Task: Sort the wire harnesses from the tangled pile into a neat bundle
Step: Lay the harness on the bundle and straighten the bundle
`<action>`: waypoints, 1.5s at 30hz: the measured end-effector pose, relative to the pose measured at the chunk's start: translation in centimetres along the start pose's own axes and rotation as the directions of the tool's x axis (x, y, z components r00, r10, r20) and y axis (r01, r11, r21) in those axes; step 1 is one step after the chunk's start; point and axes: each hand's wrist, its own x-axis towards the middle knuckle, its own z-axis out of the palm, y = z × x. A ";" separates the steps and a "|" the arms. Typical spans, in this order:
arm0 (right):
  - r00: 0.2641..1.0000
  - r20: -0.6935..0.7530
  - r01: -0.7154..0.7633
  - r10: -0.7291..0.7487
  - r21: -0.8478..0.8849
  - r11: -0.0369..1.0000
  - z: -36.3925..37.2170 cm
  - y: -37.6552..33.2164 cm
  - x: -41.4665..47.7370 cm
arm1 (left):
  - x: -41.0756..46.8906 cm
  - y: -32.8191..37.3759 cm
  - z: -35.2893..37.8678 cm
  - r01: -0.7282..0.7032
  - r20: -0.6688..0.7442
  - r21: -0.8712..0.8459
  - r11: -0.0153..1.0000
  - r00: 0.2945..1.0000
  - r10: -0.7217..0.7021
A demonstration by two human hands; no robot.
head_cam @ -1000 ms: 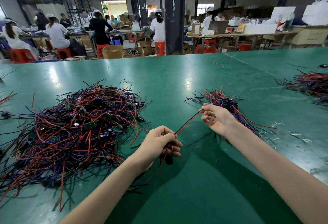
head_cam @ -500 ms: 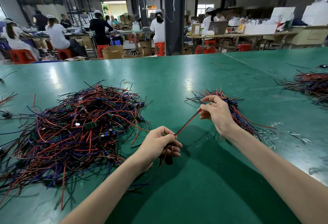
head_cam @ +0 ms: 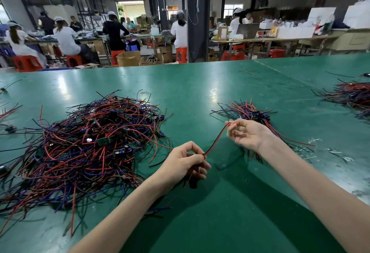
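Note:
A big tangled pile of red, blue and black wire harnesses with small green boards lies on the left of the green table. A smaller, aligned bundle lies right of centre. Between my hands stretches one red-and-black harness. My left hand pinches its near end, and a dark part hangs below the fingers. My right hand, palm turned up, pinches the far end at its fingertips, just in front of the bundle.
Another heap of wires lies at the table's right edge, and loose strands sit at the far left edge. Bits of clear plastic lie to the right of my right forearm. People sit at benches beyond the table.
My right hand has rolled over from palm-down to palm-up while keeping hold of the wire's far end. The wire now sags slightly. My left hand has stayed in place.

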 end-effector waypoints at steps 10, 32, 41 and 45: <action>0.871 0.150 0.475 -0.469 -0.506 0.720 -0.3 0.5 0.7 | -0.1 0.3 0.1 0.009 0.054 -0.023 1.000 0.999 -0.007; 0.707 0.201 0.636 -0.678 -0.601 0.484 -0.6 3.2 1.4 | -0.4 1.4 0.0 -0.014 -0.013 -0.139 0.990 1.000 0.012; 0.813 0.521 0.582 -0.260 -0.744 0.328 1.0 8.8 -1.7 | 0.3 1.1 -0.9 -0.125 -0.339 -0.195 0.973 0.939 0.053; 0.800 0.558 0.599 -0.218 -0.738 0.311 0.9 9.1 -2.3 | 0.4 1.1 -1.2 -0.106 -0.348 -0.160 0.981 0.936 0.044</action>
